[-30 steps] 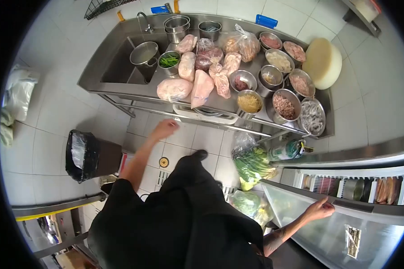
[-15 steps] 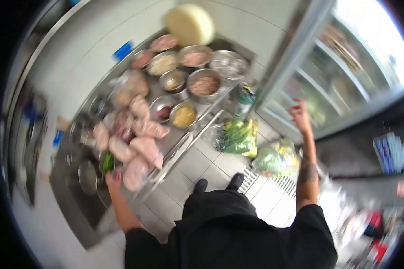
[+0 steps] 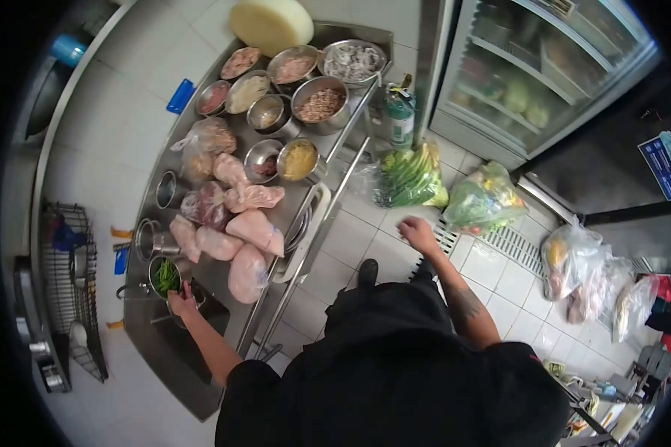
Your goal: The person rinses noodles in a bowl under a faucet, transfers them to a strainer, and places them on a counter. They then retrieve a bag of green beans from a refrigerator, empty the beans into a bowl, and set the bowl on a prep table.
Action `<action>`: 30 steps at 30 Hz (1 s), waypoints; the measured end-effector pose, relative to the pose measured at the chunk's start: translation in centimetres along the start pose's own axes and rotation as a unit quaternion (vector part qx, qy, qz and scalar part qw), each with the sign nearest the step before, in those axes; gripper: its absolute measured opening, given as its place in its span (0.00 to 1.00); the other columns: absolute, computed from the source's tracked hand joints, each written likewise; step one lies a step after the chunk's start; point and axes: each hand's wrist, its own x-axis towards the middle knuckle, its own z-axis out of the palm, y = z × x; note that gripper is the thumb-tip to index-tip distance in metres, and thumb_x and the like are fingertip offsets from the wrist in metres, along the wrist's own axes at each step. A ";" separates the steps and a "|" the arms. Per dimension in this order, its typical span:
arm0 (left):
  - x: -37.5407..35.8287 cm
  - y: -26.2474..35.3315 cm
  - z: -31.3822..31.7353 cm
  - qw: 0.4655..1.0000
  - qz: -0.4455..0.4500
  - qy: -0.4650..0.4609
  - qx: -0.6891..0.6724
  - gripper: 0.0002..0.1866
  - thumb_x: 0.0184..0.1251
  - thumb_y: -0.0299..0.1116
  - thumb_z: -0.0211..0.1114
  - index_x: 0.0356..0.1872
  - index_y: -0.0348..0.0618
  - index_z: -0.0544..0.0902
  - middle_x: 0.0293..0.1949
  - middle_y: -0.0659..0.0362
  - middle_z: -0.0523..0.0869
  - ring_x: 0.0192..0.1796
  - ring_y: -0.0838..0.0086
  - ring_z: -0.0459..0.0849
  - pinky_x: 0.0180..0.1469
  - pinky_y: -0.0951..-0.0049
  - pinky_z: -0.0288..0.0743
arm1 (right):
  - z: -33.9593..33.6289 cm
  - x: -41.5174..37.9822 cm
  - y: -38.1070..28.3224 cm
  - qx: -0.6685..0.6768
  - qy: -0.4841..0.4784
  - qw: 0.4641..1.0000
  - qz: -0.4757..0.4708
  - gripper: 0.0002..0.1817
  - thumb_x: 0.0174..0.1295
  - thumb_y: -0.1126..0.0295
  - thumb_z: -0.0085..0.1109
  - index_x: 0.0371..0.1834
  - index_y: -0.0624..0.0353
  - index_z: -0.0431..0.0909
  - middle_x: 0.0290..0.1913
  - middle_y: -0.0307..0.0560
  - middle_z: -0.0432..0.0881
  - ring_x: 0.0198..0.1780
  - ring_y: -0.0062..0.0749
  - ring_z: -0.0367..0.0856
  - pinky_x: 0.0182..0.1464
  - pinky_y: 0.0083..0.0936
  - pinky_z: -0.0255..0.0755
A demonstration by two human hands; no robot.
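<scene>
My left hand (image 3: pixel 183 298) grips the rim of a round metal bowl (image 3: pixel 154 281) that holds chopped greens (image 3: pixel 167 276), over the sink end of the steel counter. Beside it lie bagged pieces of pale meat (image 3: pixel 247 274). My right hand (image 3: pixel 416 229) hangs over the tiled floor with its fingers curled, near a clear bag of leafy greens (image 3: pixel 412 179); whether anything is in it is too small to tell.
Metal bowls of minced food (image 3: pixel 320 104) crowd the counter's far end beside a large pale round block (image 3: pixel 271 25). A glass-door fridge (image 3: pixel 514 82) stands at upper right. Bags of vegetables (image 3: pixel 486 201) and other plastic bags (image 3: pixel 572 261) lie on the floor.
The view has shifted and turned. My right hand has come down and inward from before the fridge, its fingers now curled. My left hand remains at the bowl of greens.
</scene>
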 end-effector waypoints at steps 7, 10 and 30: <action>-15.1 2.0 -1.5 0.995 0.034 -0.088 0.044 0.04 0.58 0.24 0.55 0.33 0.35 0.76 0.33 0.56 0.78 0.37 0.71 0.80 0.45 0.57 0.86 | 11.5 15.7 -14.7 -0.035 0.029 0.994 -0.101 0.24 0.61 0.53 0.53 0.33 0.69 0.81 0.34 0.67 0.81 0.42 0.60 0.81 0.46 0.45 0.74; -22.2 -0.5 -2.0 0.989 -0.018 -0.126 0.074 0.07 0.57 0.27 0.58 0.36 0.35 0.77 0.33 0.57 0.77 0.34 0.69 0.79 0.43 0.58 0.85 | 14.1 19.3 -15.8 -0.096 0.048 0.988 -0.111 0.26 0.60 0.52 0.54 0.32 0.72 0.80 0.36 0.70 0.81 0.43 0.61 0.81 0.47 0.47 0.75; -44.3 -17.0 20.5 0.779 -0.188 -0.506 0.319 0.09 0.59 0.28 0.53 0.37 0.35 0.75 0.35 0.52 0.81 0.37 0.64 0.83 0.41 0.61 0.83 | -12.7 -2.8 3.1 0.125 0.342 0.930 0.050 0.11 0.55 0.68 0.57 0.31 0.68 0.79 0.21 0.53 0.81 0.23 0.35 0.84 0.26 0.32 0.78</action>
